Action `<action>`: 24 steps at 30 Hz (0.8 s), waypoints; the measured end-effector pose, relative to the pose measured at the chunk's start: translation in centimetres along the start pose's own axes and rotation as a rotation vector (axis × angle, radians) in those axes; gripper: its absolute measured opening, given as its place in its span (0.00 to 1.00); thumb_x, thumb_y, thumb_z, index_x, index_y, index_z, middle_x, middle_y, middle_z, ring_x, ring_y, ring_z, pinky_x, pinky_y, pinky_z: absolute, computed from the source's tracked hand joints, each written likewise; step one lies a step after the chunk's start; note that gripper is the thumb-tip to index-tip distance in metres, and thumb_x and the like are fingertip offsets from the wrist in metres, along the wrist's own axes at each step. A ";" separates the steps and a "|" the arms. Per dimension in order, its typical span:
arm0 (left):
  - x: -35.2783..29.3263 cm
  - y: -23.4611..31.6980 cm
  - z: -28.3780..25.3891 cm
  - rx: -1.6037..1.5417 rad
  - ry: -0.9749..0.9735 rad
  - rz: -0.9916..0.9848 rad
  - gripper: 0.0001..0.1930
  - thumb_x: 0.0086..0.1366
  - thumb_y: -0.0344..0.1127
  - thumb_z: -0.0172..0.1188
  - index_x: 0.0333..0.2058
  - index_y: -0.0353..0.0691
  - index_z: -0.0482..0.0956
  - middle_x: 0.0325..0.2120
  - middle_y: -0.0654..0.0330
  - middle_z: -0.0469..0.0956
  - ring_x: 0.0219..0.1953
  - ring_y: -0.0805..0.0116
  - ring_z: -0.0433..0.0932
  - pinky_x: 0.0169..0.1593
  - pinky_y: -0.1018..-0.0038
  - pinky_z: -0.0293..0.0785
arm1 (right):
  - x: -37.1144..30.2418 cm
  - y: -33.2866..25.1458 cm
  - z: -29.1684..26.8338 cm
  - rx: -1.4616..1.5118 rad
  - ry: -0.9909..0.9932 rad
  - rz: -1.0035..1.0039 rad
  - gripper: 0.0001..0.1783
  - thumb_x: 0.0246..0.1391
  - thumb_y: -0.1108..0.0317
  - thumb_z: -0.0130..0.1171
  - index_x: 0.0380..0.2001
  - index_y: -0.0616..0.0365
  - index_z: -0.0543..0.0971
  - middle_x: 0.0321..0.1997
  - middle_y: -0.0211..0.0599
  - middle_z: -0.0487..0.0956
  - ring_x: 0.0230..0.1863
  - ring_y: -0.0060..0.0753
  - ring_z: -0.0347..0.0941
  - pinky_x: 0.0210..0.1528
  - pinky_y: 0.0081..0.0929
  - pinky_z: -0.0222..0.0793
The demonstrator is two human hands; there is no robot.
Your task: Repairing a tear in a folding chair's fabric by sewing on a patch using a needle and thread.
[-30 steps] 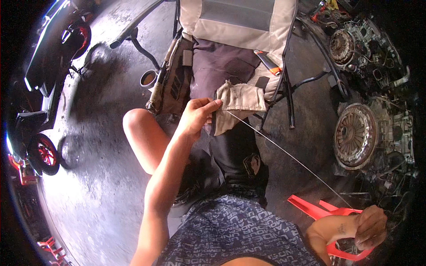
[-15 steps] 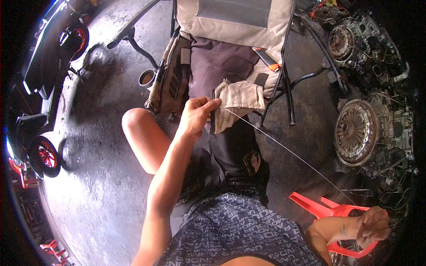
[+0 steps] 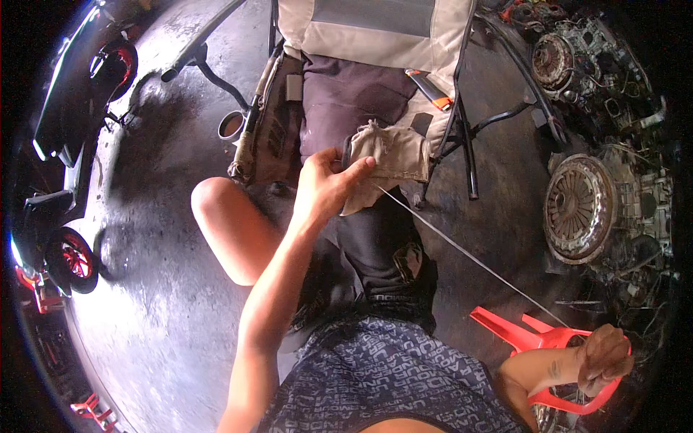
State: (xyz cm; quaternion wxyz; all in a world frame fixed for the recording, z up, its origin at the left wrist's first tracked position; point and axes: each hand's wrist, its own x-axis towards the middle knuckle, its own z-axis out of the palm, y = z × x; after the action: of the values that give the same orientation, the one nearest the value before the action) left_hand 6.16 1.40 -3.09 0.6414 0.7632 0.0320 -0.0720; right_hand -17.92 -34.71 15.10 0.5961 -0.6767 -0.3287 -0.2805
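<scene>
In front of me stands a folding chair [image 3: 372, 45] with beige and grey fabric and a dark frame. My left hand [image 3: 323, 182] pinches a loose, frayed beige fabric flap [image 3: 398, 157] at the chair's near edge, thumb on top. A pale thread [image 3: 476, 261] runs taut from beneath the flap toward the lower right. There my right hand [image 3: 605, 361], closed and held far out to the side, grips the thread; its end is hidden in the fingers. An orange and black utility knife [image 3: 430, 91] lies on the chair beside a dark purple cloth [image 3: 346, 101].
A red plastic chair [image 3: 509, 330] is under my right forearm. Greasy engine parts with a round clutch cover [image 3: 580, 208] line the right side. A cup [image 3: 232, 126] stands on the floor left of the folding chair. Motorcycles with a red-rimmed wheel [image 3: 72, 260] are at far left.
My left hand has shifted slightly right over the flap, its thumb reaching further across the fabric. The flap's top edge has bunched up. My right hand has risen slightly, the thread still taut.
</scene>
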 end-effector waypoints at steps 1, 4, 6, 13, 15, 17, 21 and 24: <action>0.1 0.0 0.0 -0.011 0.011 0.019 0.21 0.58 0.46 0.71 0.35 0.29 0.81 0.26 0.59 0.81 0.27 0.77 0.76 0.32 0.76 0.73 | 0.1 0.1 0.0 0.069 -0.067 0.025 0.06 0.55 0.67 0.64 0.31 0.53 0.76 0.19 0.23 0.75 0.12 0.10 0.58 0.15 0.13 0.44; 1.0 -1.4 0.3 -0.147 0.016 0.035 0.17 0.59 0.40 0.71 0.35 0.29 0.81 0.26 0.60 0.81 0.26 0.78 0.76 0.31 0.77 0.72 | -0.2 -0.2 0.2 0.037 -0.015 0.065 0.05 0.56 0.68 0.63 0.31 0.54 0.76 0.20 0.24 0.74 0.12 0.10 0.58 0.15 0.13 0.44; 1.1 -1.6 0.5 -0.200 0.007 0.026 0.16 0.59 0.38 0.71 0.35 0.28 0.81 0.26 0.60 0.82 0.27 0.78 0.76 0.31 0.78 0.73 | -0.4 -0.2 0.1 -0.056 0.004 0.042 0.04 0.57 0.69 0.61 0.31 0.55 0.76 0.20 0.24 0.74 0.12 0.10 0.58 0.15 0.14 0.44; 0.6 -1.7 0.4 -0.378 -0.026 -0.008 0.14 0.62 0.34 0.69 0.36 0.27 0.80 0.29 0.58 0.83 0.30 0.77 0.79 0.33 0.79 0.76 | -1.6 -1.7 -1.1 0.015 0.064 0.098 0.04 0.53 0.75 0.56 0.32 0.55 0.74 0.20 0.27 0.74 0.12 0.17 0.66 0.15 0.15 0.54; 0.0 -1.4 0.1 -0.386 -0.026 -0.016 0.14 0.62 0.35 0.69 0.37 0.27 0.80 0.29 0.57 0.83 0.31 0.77 0.80 0.33 0.79 0.76 | -1.4 -1.3 -0.6 -0.119 0.123 0.003 0.04 0.53 0.76 0.56 0.32 0.57 0.74 0.18 0.29 0.74 0.10 0.18 0.66 0.13 0.13 0.56; -0.2 -1.3 0.4 -0.387 -0.040 -0.044 0.15 0.63 0.36 0.69 0.37 0.27 0.80 0.30 0.57 0.83 0.31 0.76 0.80 0.33 0.79 0.77 | -1.1 -0.7 0.0 -0.262 0.191 -0.072 0.04 0.53 0.76 0.55 0.33 0.58 0.73 0.16 0.31 0.74 0.08 0.18 0.66 0.11 0.11 0.58; -1.5 -0.2 -0.7 -0.444 -0.107 -0.097 0.16 0.64 0.36 0.68 0.42 0.28 0.78 0.33 0.57 0.83 0.34 0.75 0.80 0.38 0.78 0.77 | -0.7 0.3 1.8 0.469 0.169 0.227 0.08 0.57 0.74 0.59 0.35 0.65 0.70 0.26 0.36 0.64 0.25 0.25 0.57 0.26 0.24 0.57; -2.4 -0.2 -1.7 -0.393 -0.176 -0.091 0.16 0.62 0.30 0.67 0.46 0.28 0.76 0.36 0.58 0.83 0.39 0.75 0.80 0.46 0.77 0.75 | -0.4 2.3 4.7 -0.042 0.232 0.682 0.09 0.53 0.74 0.58 0.35 0.67 0.71 0.28 0.38 0.66 0.23 0.23 0.57 0.24 0.22 0.57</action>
State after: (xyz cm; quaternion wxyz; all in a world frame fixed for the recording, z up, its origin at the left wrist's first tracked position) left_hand 3.85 3.25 -2.58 0.7743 0.6119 0.0240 -0.1595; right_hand -16.43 -30.26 12.68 0.6747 -0.7233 -0.0082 -0.1470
